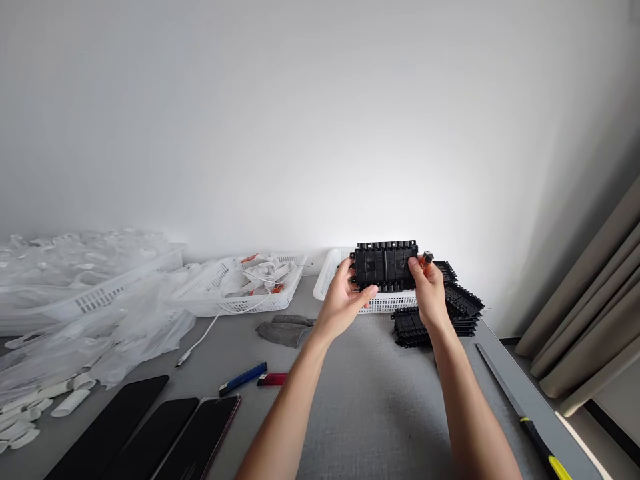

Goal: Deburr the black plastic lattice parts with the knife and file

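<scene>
Between my two hands is a black plastic panel with rows of small ridged clips along its long edges, raised above the table. My left hand is closed on its left end, with the thumb along the lower edge. My right hand grips the right end, thumb pressed on the face. A small orange object with a dark tip shows behind the right thumb, also in that hand; its kind is hidden. Stacked black plastic panels of similar make lie beyond and beside my right wrist.
Behind the panel stands a white plastic basket. Another white basket holds bags and a cable. Plastic bags heap at left. Phones, a blue lighter-like piece, a red one and a grey cloth lie nearer. A long blade lies right.
</scene>
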`<state>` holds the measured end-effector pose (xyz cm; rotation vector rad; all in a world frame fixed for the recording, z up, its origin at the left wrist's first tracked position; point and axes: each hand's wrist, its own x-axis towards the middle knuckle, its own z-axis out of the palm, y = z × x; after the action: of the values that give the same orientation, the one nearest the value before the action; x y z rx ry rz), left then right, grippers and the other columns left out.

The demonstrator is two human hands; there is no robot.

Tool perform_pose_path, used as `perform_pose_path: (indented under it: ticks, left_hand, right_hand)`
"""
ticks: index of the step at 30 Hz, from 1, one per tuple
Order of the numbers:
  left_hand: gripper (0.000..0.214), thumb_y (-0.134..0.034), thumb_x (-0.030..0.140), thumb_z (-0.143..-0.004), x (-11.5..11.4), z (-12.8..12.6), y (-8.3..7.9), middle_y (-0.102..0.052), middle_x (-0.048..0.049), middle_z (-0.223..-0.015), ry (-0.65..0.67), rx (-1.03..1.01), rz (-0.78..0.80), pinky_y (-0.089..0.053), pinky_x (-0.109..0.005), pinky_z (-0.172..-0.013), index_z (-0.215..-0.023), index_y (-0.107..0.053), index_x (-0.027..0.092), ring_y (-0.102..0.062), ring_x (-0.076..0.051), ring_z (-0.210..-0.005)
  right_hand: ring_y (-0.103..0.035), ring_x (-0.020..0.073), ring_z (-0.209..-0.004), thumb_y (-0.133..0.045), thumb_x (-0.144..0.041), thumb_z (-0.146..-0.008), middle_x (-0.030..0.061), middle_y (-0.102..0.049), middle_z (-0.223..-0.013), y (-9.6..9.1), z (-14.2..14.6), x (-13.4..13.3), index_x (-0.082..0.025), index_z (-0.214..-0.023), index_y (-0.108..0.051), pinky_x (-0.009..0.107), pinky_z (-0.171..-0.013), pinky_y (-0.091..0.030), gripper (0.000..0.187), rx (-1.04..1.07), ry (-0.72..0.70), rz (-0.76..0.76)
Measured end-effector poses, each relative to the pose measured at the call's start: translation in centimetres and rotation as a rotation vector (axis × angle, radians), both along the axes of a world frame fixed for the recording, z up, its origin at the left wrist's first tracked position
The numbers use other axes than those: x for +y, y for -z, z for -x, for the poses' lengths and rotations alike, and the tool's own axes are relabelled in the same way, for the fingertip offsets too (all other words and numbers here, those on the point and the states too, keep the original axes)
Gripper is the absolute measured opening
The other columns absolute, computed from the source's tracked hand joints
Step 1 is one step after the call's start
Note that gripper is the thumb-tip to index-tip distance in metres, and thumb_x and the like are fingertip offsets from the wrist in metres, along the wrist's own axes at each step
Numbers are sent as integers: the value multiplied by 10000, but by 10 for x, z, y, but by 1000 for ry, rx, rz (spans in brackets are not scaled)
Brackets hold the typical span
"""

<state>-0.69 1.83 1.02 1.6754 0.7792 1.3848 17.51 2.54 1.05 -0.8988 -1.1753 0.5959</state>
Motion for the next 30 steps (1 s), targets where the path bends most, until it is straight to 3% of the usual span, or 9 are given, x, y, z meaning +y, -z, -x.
perform_pose_path:
  ticks: [3, 9, 23, 30]
  left_hand:
    - [605, -753, 372, -800, -7, 0, -6, -641, -83, -1082, 49, -30, 69, -543, -214, -506, -1301, -448, 228, -703, -160, -730]
    - [580, -762, 330, -796, -16, 2, -17, -610, -125, -1259, 84, -36, 168, -627, -268, -650, -1290, -489, 195, -727, -173, -816]
    - [618, -829, 242, -707, -19, 4, -18, -644, -119, -1227, 106, -117, 158, -640, -254, -638, -1265, -578, 150, -679, -120, -735]
    - [643, -815, 268, -740, -19, 7, -18, -616, -124, -1289, 166, -100, 173, -650, -327, -783, -1318, -552, 166, -707, -143, -809]
  right_hand:
    - [-326, 128, -645, -574, -549, -864, -45, -354, -669, -1, 1, -1, -224, -712, -418, 263, -606, -309, 391, -1, 19, 3]
    - [-392, 139, -648, -597, -553, -855, -39, -440, -670, 0, -1, 0, -218, -717, -482, 278, -625, -342, 380, 12, -39, 6]
    - [-339, 136, -653, -610, -520, -846, -44, -377, -680, -1, -2, -3, -220, -710, -474, 274, -621, -310, 356, -4, -5, 4]
    - [-298, 132, -623, -589, -530, -855, -49, -338, -667, -2, -3, -6, -225, -704, -452, 272, -577, -280, 367, -35, 15, 31]
